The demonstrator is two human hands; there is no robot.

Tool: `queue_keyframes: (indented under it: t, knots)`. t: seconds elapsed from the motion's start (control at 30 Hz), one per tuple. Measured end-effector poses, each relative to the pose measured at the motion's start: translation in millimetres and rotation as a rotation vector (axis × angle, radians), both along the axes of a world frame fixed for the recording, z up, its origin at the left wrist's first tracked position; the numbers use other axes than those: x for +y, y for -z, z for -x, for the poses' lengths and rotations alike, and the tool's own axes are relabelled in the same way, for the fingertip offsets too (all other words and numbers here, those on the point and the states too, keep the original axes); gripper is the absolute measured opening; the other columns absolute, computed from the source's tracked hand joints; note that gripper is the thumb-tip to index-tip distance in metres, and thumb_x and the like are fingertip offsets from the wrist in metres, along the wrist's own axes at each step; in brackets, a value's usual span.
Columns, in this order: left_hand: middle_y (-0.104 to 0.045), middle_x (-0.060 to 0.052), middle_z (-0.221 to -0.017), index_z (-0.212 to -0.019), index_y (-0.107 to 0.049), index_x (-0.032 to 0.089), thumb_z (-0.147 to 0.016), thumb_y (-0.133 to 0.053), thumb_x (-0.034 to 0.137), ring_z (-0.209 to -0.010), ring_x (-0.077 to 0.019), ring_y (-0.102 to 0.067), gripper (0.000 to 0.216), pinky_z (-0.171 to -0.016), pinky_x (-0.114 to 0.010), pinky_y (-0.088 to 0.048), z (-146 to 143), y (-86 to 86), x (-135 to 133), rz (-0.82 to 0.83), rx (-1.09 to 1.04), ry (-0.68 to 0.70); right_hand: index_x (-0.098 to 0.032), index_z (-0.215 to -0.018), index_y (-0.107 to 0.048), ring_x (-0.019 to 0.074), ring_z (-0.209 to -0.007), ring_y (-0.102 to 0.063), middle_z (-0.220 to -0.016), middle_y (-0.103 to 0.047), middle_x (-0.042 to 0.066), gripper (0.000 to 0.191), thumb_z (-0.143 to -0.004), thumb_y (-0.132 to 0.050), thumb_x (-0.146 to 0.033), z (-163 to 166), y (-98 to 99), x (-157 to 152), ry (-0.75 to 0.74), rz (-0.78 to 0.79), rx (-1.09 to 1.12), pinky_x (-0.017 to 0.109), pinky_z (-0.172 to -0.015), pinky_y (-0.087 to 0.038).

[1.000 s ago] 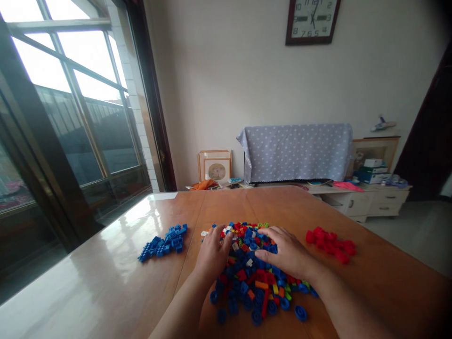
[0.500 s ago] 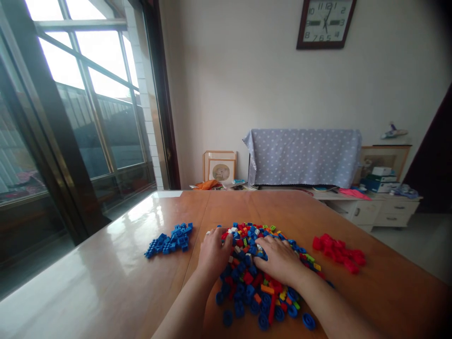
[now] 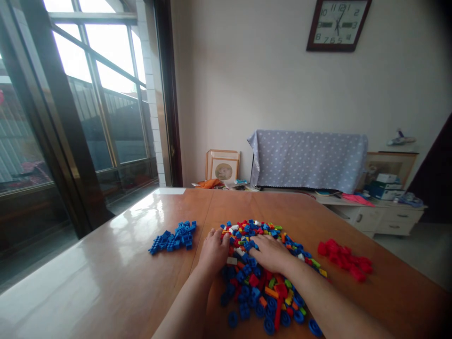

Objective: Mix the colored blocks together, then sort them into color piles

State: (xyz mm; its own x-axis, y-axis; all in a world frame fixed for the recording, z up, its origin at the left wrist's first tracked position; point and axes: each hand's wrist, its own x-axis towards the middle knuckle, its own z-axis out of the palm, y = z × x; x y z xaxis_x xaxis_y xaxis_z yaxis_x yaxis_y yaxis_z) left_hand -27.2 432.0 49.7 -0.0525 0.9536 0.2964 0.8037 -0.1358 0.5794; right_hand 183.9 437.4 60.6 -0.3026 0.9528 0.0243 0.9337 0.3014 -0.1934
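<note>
A mixed pile of toy building bricks (image 3: 252, 281), mostly blue with red, orange, yellow, green and white ones, lies on the wooden table before me. My left hand (image 3: 214, 250) rests at the pile's left edge, palm down, fingers stretched forward and thumb apart, with nothing seen in it. Over the middle of the pile, my right hand (image 3: 271, 253) has its thumb and forefinger closed around a blue brick (image 3: 250, 246). Its other fingers are partly hidden behind the hand.
A separate heap of blue bricks (image 3: 174, 237) sits to the left, and a heap of red pieces (image 3: 344, 258) to the right. Loose blue wheels (image 3: 269, 325) lie at the pile's near edge. Beyond the table (image 3: 247, 202) stands a white cabinet (image 3: 369, 219).
My right thumb and fingers have come together around a blue brick. The left hand stays by the pile's left edge. The whole view has shifted slightly.
</note>
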Motion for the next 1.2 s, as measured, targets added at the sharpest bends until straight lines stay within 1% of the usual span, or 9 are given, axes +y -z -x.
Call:
queue_keyframes:
  t: [0.17,0.33,0.43,0.53,0.63,0.73,0.97,1.1,1.2]
  knots:
    - [-0.069,-0.011,-0.109,-0.100,-0.071,0.021,-0.096,-0.048,0.047,-0.101,-0.0249,-0.064,0.035,-0.087,-0.032,-0.045,-3.6,1.1,-5.3,0.024,0.006,0.036,-0.031,-0.129,-0.063,0.0310,-0.130,-0.051,-0.136,-0.063,0.008,0.042,-0.092,-0.044,-0.040,16.7,-5.4,-18.0,-0.091,-0.003,0.022,0.050,-0.108,-0.034]
    - [-0.067,-0.009,-0.111,-0.101,-0.071,0.026,-0.086,-0.057,0.065,-0.103,-0.0289,-0.062,0.044,-0.083,-0.034,-0.046,-1.8,-3.4,-14.0,0.053,0.076,0.073,-0.032,-0.118,-0.066,0.0338,-0.136,-0.044,-0.142,-0.059,0.004,0.036,-0.085,-0.052,-0.032,-1.8,-8.2,-27.1,-0.092,0.015,0.042,0.061,-0.115,-0.018]
    - [-0.067,-0.008,-0.111,-0.102,-0.071,0.028,-0.083,-0.061,0.060,-0.102,-0.0304,-0.061,0.039,-0.082,-0.036,-0.046,-0.8,-8.7,-16.9,0.089,0.102,0.080,-0.031,-0.109,-0.067,0.0347,-0.138,-0.041,-0.136,-0.063,0.003,0.032,-0.079,-0.056,-0.029,-23.5,-7.9,-27.6,-0.044,0.037,0.049,0.062,-0.115,-0.016]
    - [-0.068,-0.007,-0.106,-0.098,-0.072,0.027,-0.084,-0.062,0.053,-0.098,-0.0291,-0.062,0.031,-0.079,-0.035,-0.045,-1.1,-11.0,-15.6,0.094,0.074,0.059,-0.030,-0.100,-0.068,0.0326,-0.132,-0.047,-0.122,-0.068,0.002,0.026,-0.077,-0.056,-0.027,-40.7,-6.1,-26.6,-0.001,0.018,0.082,0.055,-0.111,-0.026]
    - [-0.069,-0.008,-0.097,-0.093,-0.073,0.024,-0.083,-0.064,0.045,-0.092,-0.0268,-0.062,0.025,-0.077,-0.034,-0.044,-2.5,-8.0,-11.1,0.059,-0.036,0.060,-0.028,-0.095,-0.068,0.0262,-0.112,-0.059,-0.108,-0.070,0.002,0.021,-0.078,-0.055,-0.027,-50.4,-2.2,-24.2,0.023,-0.043,0.137,0.041,-0.100,-0.039]
    - [-0.069,-0.006,-0.088,-0.088,-0.072,0.021,-0.079,-0.066,0.035,-0.086,-0.0240,-0.062,0.018,-0.075,-0.032,-0.043,-5.1,-1.5,-5.6,0.039,-0.182,0.091,-0.026,-0.098,-0.068,0.0234,-0.106,-0.061,-0.107,-0.071,0.003,0.022,-0.081,-0.054,-0.028,-55.0,3.0,-21.2,0.047,-0.116,0.187,0.034,-0.094,-0.041]
    - [-0.067,-0.001,-0.077,-0.092,-0.070,0.019,-0.088,-0.054,0.035,-0.074,-0.0175,-0.061,0.024,-0.066,-0.026,-0.043,-13.6,7.0,-0.1,0.061,-0.374,0.157,-0.027,-0.116,-0.068,0.0257,-0.119,-0.058,-0.123,-0.069,0.004,0.032,-0.087,-0.054,-0.031,-53.5,10.3,-16.0,0.024,-0.258,0.240,0.038,-0.102,-0.039]
    - [-0.068,-0.003,-0.080,-0.095,-0.070,0.016,-0.090,-0.053,0.039,-0.077,-0.0179,-0.062,0.029,-0.067,-0.026,-0.046,-14.8,1.3,-3.0,0.062,-0.486,0.210,-0.027,-0.105,-0.071,0.0272,-0.120,-0.058,-0.122,-0.070,0.004,0.025,-0.087,-0.054,-0.028,-48.4,15.0,-13.7,-0.003,-0.317,0.248,0.044,-0.106,-0.036]
    - [-0.073,-0.006,-0.092,-0.106,-0.070,0.017,-0.091,-0.053,0.048,-0.087,-0.0207,-0.066,0.038,-0.076,-0.029,-0.051,-16.0,-5.3,-7.8,0.095,-0.645,0.282,-0.027,-0.100,-0.071,0.0265,-0.115,-0.061,-0.117,-0.072,0.004,0.022,-0.087,-0.055,-0.026,-43.5,16.2,-14.8,-0.044,-0.347,0.271,0.044,-0.104,-0.038]
